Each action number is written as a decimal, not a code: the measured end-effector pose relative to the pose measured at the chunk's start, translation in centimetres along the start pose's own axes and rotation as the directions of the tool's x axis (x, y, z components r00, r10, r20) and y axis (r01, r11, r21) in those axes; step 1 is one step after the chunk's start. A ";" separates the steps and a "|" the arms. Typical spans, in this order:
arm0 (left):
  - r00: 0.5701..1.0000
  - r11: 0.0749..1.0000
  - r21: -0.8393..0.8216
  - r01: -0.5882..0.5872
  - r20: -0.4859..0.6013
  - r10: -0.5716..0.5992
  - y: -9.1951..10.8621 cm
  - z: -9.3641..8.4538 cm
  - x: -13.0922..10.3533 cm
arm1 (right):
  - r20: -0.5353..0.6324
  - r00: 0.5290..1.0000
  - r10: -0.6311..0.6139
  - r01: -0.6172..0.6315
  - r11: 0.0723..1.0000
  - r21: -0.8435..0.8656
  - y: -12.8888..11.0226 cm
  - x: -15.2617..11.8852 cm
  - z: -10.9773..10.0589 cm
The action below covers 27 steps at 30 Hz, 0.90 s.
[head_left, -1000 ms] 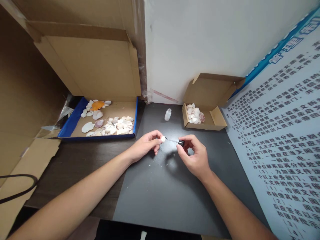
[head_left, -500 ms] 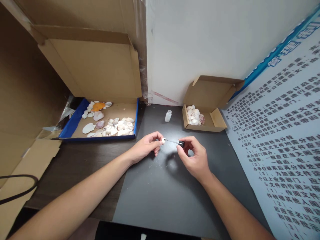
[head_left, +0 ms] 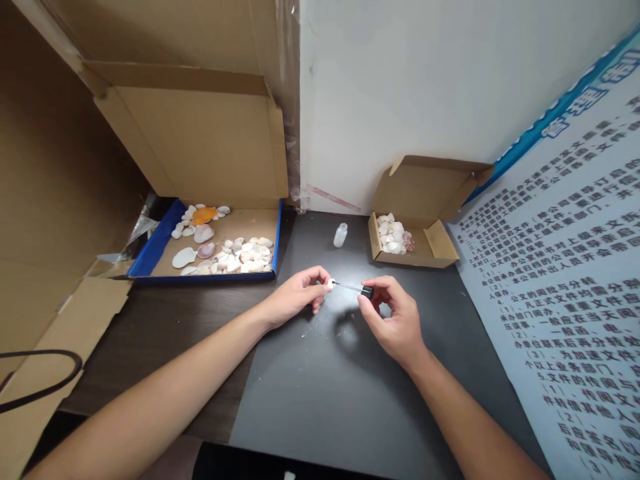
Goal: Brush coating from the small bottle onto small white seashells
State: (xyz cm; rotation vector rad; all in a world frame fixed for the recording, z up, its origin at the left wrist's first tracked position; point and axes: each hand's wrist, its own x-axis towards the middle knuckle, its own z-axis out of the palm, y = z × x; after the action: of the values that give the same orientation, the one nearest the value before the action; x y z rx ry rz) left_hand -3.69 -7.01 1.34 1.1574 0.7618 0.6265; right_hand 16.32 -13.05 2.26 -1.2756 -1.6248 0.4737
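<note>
Between thumb and fingertips, my left hand [head_left: 303, 295] pinches a small white shell [head_left: 331, 285] above the dark grey mat. My right hand [head_left: 393, 317] grips the black cap of a brush applicator [head_left: 367, 292], its thin stem pointing left. The dark tip of the stem meets the shell, mostly at its right side. Behind both hands, a small glass bottle [head_left: 341, 236] with whitish contents stands uncapped on the mat.
At the left lies an open blue-edged cardboard box [head_left: 250, 223] with several shells and an orange one. A smaller open box [head_left: 440, 241] at the right holds more shells. A printed sheet [head_left: 565, 267] borders the mat's right side. White crumbs dot the mat.
The whole view has shifted slightly, moving everything a little to the right. Both hands keep their hold, with the applicator tip still at the shell.
</note>
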 end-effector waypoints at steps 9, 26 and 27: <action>1.000 1.000 0.000 -0.014 0.014 0.014 -0.3 -0.2 0.1 | 0.004 1.000 -0.030 0.030 1.000 0.008 -0.2 0.0 -0.1; 1.000 1.000 0.022 -0.016 -0.012 0.016 -0.1 0.0 0.0 | -0.017 1.000 0.011 -0.011 1.000 -0.025 -0.2 0.1 0.1; 1.000 0.999 0.028 -0.015 -0.011 0.015 -0.1 0.0 0.0 | -0.022 1.000 0.010 -0.010 1.000 -0.023 -0.2 0.1 0.1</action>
State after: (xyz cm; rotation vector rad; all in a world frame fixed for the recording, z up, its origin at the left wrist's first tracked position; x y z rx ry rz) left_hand -3.67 -7.02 1.29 1.1872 0.7739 0.6370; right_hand 16.19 -13.01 2.42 -1.3024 -1.6105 0.4465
